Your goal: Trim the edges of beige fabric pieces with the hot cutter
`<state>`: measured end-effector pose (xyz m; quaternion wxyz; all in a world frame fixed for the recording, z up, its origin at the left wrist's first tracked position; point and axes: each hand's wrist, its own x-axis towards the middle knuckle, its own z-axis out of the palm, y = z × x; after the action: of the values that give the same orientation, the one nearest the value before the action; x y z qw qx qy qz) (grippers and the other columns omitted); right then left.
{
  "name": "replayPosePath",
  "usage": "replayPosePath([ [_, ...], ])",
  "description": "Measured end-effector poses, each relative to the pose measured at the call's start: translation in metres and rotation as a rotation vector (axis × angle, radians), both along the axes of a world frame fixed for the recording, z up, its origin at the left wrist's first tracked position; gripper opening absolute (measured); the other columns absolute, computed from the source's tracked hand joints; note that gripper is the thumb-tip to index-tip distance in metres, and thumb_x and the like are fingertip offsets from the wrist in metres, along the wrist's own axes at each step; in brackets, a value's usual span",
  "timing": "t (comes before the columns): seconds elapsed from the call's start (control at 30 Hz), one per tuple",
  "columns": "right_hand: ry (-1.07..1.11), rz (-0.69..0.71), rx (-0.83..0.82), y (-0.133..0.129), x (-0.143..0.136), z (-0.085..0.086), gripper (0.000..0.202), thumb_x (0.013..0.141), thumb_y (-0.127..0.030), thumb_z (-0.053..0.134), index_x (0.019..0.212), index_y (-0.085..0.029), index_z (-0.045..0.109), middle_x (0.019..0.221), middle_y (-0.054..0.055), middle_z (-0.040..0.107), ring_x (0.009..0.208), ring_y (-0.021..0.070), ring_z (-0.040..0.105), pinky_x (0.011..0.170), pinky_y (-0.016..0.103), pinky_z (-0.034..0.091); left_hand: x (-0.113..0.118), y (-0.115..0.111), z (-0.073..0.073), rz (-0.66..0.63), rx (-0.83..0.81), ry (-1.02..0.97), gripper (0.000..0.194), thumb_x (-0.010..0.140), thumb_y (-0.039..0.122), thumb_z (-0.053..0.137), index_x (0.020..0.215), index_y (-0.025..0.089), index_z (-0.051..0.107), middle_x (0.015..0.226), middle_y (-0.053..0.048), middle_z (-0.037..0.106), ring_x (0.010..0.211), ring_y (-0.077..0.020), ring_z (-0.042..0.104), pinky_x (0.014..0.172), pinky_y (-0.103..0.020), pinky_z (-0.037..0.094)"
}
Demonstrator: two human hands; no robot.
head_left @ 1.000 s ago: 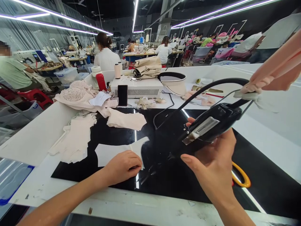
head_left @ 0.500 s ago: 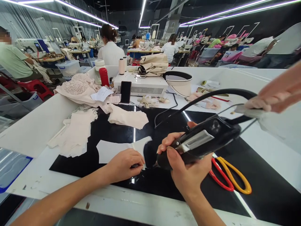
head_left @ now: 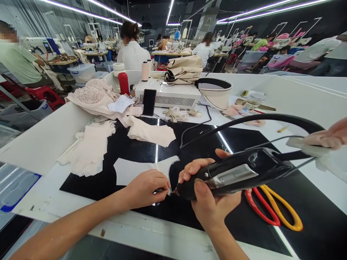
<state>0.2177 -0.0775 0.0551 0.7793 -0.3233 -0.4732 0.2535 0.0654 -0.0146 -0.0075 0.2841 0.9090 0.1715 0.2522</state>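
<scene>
My left hand (head_left: pixel 150 187) is closed in a pinch at the lower right end of a flat white fabric piece (head_left: pixel 135 170), which lies on the black work surface (head_left: pixel 114 139). My right hand (head_left: pixel 210 207) wraps round a black corded hand tool (head_left: pixel 241 169) with a metal lever along its side. The tool is tilted, its nose pointing left, close to my left fingertips and the fabric's end. A thick black cable (head_left: pixel 260 117) loops from its back. To the right of my right hand lie scissors (head_left: pixel 271 209) with red and yellow handles, their blades hidden.
Another person's hand (head_left: pixel 337 133) is beside the cable at the right, near whitish wrapping. Stacked cream fabric pieces (head_left: pixel 90 148) and a folded cream piece (head_left: pixel 151 133) lie left. Behind are a phone (head_left: pixel 149 102), a vented white box (head_left: pixel 168 95) and a visor (head_left: pixel 215 94).
The view has shifted slightly. The tool's rear and the other person's hand have moved right and down, so the tool lies flatter. My left hand still pinches the fabric's end.
</scene>
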Motion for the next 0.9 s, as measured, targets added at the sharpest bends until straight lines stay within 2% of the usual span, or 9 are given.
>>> replayPosePath([
  [0.27, -0.006, 0.015, 0.012, -0.0035, -0.0007, -0.0016, 0.051, 0.093, -0.029, 0.08, 0.137, -0.032, 0.054, 0.087, -0.002, 0.064, 0.065, 0.0147, 0.065, 0.053, 0.028, 0.059, -0.0014, 0.0022, 0.0089, -0.038, 0.014, 0.076, 0.017, 0.107, 0.016, 0.056, 0.093, 0.018, 0.066, 0.1, -0.004, 0.075, 0.097, -0.0185, 0.07, 0.094, -0.03, 0.053],
  [0.43, -0.024, -0.005, -0.005, -0.0028, -0.001, -0.0017, 0.051, 0.093, -0.031, 0.08, 0.136, -0.032, 0.053, 0.086, -0.002, 0.063, 0.065, 0.0159, 0.065, 0.052, 0.029, 0.058, 0.0022, 0.0036, 0.0066, 0.0, 0.028, 0.159, 0.012, 0.102, 0.016, 0.064, 0.09, 0.019, 0.063, 0.094, -0.003, 0.069, 0.093, -0.019, 0.067, 0.089, -0.03, 0.053],
  [0.6, -0.064, -0.045, -0.019, -0.0031, -0.0005, -0.0017, 0.052, 0.093, -0.035, 0.079, 0.136, -0.032, 0.05, 0.085, -0.002, 0.061, 0.064, 0.0171, 0.064, 0.054, 0.031, 0.059, 0.0039, 0.0026, 0.0013, 0.049, 0.077, 0.104, 0.008, 0.099, 0.011, 0.065, 0.096, 0.019, 0.063, 0.109, -0.006, 0.068, 0.101, -0.0206, 0.066, 0.092, -0.032, 0.054],
  [0.77, -0.051, -0.028, -0.007, -0.0025, -0.0013, -0.0008, 0.05, 0.093, -0.034, 0.079, 0.136, -0.033, 0.052, 0.085, -0.002, 0.062, 0.063, 0.0157, 0.063, 0.051, 0.028, 0.057, 0.0024, 0.003, 0.0027, -0.03, 0.234, 0.093, 0.01, 0.103, 0.01, 0.059, 0.1, 0.018, 0.065, 0.1, -0.005, 0.068, 0.096, -0.0203, 0.065, 0.091, -0.032, 0.053],
  [0.9, -0.019, -0.004, 0.012, -0.0017, -0.0024, -0.0011, 0.05, 0.093, -0.029, 0.08, 0.135, -0.032, 0.055, 0.087, -0.002, 0.064, 0.065, 0.0149, 0.064, 0.051, 0.027, 0.056, 0.0003, 0.0047, 0.0057, -0.076, 0.261, 0.136, 0.014, 0.101, 0.006, 0.058, 0.104, 0.018, 0.066, 0.097, -0.005, 0.07, 0.096, -0.0208, 0.067, 0.09, -0.031, 0.053],
])
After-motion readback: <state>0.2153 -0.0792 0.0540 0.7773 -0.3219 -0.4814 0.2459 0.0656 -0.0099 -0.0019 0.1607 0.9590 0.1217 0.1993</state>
